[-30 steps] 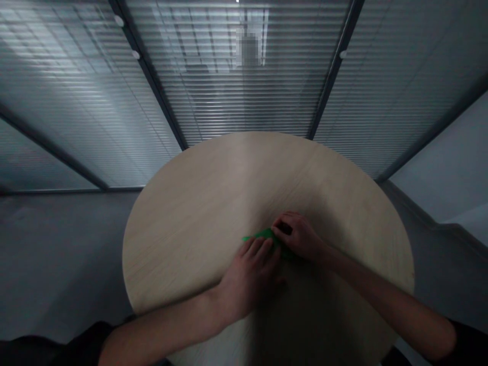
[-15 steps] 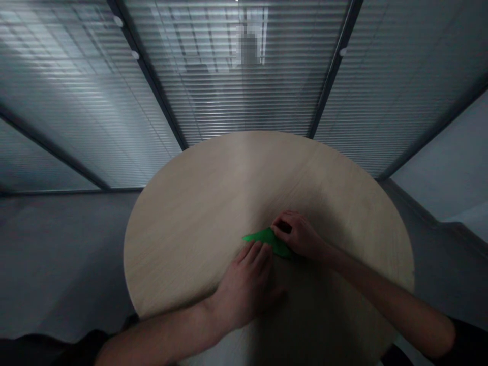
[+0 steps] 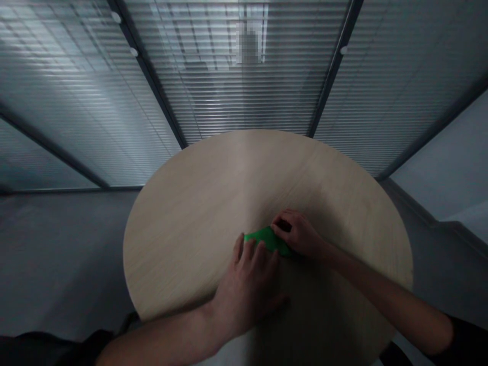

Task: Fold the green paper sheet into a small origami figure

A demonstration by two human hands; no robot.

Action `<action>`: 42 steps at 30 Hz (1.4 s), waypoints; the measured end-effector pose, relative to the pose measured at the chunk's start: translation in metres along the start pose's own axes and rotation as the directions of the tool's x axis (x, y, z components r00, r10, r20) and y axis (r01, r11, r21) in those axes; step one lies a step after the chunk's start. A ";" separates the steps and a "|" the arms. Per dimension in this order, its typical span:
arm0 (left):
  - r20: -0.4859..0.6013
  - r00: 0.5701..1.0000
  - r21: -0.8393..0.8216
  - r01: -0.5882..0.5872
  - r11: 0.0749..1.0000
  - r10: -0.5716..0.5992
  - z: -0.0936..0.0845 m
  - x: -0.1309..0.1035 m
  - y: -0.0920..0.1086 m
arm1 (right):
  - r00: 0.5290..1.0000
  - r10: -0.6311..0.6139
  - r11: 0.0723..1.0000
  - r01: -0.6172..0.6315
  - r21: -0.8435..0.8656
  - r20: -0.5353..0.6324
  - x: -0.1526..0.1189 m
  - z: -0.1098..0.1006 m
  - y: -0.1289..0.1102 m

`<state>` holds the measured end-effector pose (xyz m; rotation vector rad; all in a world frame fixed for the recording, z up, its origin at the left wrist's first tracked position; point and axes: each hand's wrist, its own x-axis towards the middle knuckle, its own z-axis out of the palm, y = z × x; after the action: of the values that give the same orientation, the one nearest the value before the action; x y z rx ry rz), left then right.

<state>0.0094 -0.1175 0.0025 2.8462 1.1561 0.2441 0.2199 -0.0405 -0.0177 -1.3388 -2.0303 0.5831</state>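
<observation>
On the near part of the bench [image 3: 183, 203], the green piece [image 3: 267, 237] is pinched by the right hand [image 3: 301, 235], the left hand [image 3: 247, 284] spread at its near edge. Flattening seems in hand; a steady pinch is called for.

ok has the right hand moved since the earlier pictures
No, not visibly. Against the far rim of the round table, the right hand sits in the same place, its thumb and finger at the far edge of the green piece.
</observation>
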 end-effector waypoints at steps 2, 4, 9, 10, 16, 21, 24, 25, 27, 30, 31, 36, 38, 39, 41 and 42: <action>-0.030 0.997 -0.009 -0.077 0.997 0.077 0.007 0.001 0.002 | 1.000 0.000 1.000 0.000 -0.004 0.000 0.000 0.000 0.000; -0.040 0.994 -0.013 -0.107 0.994 0.106 0.014 0.001 0.004 | 1.000 0.001 1.000 -0.001 -0.010 -0.005 0.000 0.000 -0.001; -0.029 0.995 -0.110 -0.100 0.989 0.097 0.015 0.001 0.002 | 1.000 0.002 1.000 -0.002 0.004 -0.002 -0.001 -0.001 -0.003; -0.023 0.995 -0.136 -0.104 0.985 0.102 0.013 0.001 0.001 | 1.000 0.002 1.000 -0.002 0.012 -0.002 -0.001 -0.001 -0.003; 0.016 0.989 -0.165 -0.141 0.976 0.146 0.000 0.003 -0.001 | 1.000 -0.010 1.000 0.010 0.021 -0.009 -0.001 0.000 0.000; 0.032 0.993 -0.194 -0.107 0.975 0.115 0.002 0.001 -0.002 | 1.000 -0.009 1.000 0.009 0.015 0.005 -0.001 0.000 0.000; 0.047 0.994 -0.213 -0.087 0.973 0.099 0.003 0.001 -0.001 | 1.000 -0.012 1.000 0.012 0.010 0.006 -0.001 -0.001 0.000; 0.056 0.995 -0.215 -0.073 0.974 0.087 0.003 0.002 -0.001 | 1.000 -0.015 1.000 0.015 0.009 0.006 0.000 -0.001 0.000; 0.070 0.995 -0.218 -0.056 0.974 0.073 0.002 0.002 0.000 | 1.000 -0.020 1.000 0.020 0.013 0.003 0.000 -0.001 0.000; 0.082 0.994 -0.221 -0.057 0.974 0.077 0.000 0.001 0.001 | 1.000 -0.017 1.000 0.017 0.021 0.001 0.000 0.000 0.000; 0.085 0.993 -0.221 -0.058 0.974 0.079 -0.001 0.001 0.001 | 1.000 -0.014 1.000 0.014 0.023 0.001 0.000 -0.001 0.000; 0.115 0.991 -0.216 -0.042 0.975 0.068 -0.005 0.001 0.000 | 1.000 -0.007 0.999 0.007 0.031 0.010 0.000 -0.002 -0.002; 0.112 0.992 -0.210 -0.033 0.977 0.058 -0.005 0.000 0.000 | 1.000 -0.016 0.999 0.016 0.029 0.009 0.000 -0.002 -0.002; 0.108 0.993 -0.208 -0.031 0.978 0.054 -0.005 0.000 -0.001 | 1.000 -0.020 0.999 0.020 0.027 0.009 0.000 -0.002 -0.002; 0.101 0.994 -0.209 -0.021 0.978 0.043 -0.005 -0.001 -0.001 | 1.000 -0.022 1.000 0.022 0.020 0.008 0.000 -0.001 -0.001; 0.104 0.994 -0.212 -0.016 0.977 0.039 -0.005 -0.001 -0.002 | 1.000 -0.022 1.000 0.021 0.015 0.005 0.000 -0.001 -0.001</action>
<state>0.0068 -0.1169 0.0076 2.6560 1.0064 0.1982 0.2198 -0.0407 -0.0168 -1.3066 -2.0385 0.5917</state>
